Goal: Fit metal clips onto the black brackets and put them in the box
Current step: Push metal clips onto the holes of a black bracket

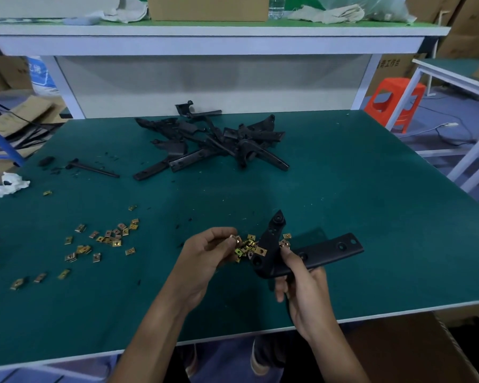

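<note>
Over the front of the green table [371,217], your right hand [302,291] grips a matte black bracket [324,251], bent, with round holes; its long arm runs rightward, its short arm points away from you. Your left hand [202,258] pinches a brassy clip [232,239] beside it. Print on the far carton [389,64] is unreadable.

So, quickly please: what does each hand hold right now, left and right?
Left hand: pinches one metal clip in its fingertips.
Right hand: grips the black bracket.
</note>
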Demonstrator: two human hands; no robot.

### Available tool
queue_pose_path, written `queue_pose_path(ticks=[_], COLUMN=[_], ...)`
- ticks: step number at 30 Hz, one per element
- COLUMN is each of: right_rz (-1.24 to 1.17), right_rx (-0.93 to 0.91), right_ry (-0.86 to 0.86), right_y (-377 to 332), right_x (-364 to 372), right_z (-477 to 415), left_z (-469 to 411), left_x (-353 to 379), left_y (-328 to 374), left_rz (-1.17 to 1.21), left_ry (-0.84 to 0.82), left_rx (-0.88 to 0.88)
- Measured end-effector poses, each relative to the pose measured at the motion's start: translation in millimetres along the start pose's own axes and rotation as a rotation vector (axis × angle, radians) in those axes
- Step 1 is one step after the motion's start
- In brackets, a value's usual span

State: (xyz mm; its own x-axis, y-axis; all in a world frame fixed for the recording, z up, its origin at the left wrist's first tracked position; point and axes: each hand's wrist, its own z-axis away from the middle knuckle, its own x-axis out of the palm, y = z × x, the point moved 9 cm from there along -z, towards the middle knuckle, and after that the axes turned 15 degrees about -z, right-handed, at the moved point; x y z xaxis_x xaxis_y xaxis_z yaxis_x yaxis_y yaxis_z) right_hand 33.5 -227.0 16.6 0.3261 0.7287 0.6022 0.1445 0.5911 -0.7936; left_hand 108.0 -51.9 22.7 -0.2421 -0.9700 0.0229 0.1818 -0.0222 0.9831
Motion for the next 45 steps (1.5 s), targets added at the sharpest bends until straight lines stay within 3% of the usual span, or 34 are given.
queue_pose_path(ticks=[4,12,17,25,35,45], right_rz=[0.003,-0.006,0.02,0.11,0.21,0.202], right_rx=[0.005,0.006,0.011,-0.039,-0.083,-0.06], right_ry=[0.005,0.016,-0.006,-0.054,-0.091,-0.099], right_y=[0.1,-0.6,1.0,1.0,3.5,8.6], right_x=[-1.1,-1.4,-2.3,0.4,1.3,-1.0], right_z=[0.4,1.5,0.6,1.8,0.6,-2.2], left_z=[-1.2,-4.7,2.3,12.1,11.4,15.0], left_x=[-0.7,-17.7,-3.3,23.9,17.2,22.9], left_y=[0.3,8.3,7.3,23.6,29.6,17.5], left_rz=[0.055,-0.177,0.094,-0.024,-0.051,0.152], left_ry=[0.008,0.165,0.058,-0.067,-0.069,-0.082], left_rx=[0.007,0.065,-0.031,-0.05,-0.063,-0.127])
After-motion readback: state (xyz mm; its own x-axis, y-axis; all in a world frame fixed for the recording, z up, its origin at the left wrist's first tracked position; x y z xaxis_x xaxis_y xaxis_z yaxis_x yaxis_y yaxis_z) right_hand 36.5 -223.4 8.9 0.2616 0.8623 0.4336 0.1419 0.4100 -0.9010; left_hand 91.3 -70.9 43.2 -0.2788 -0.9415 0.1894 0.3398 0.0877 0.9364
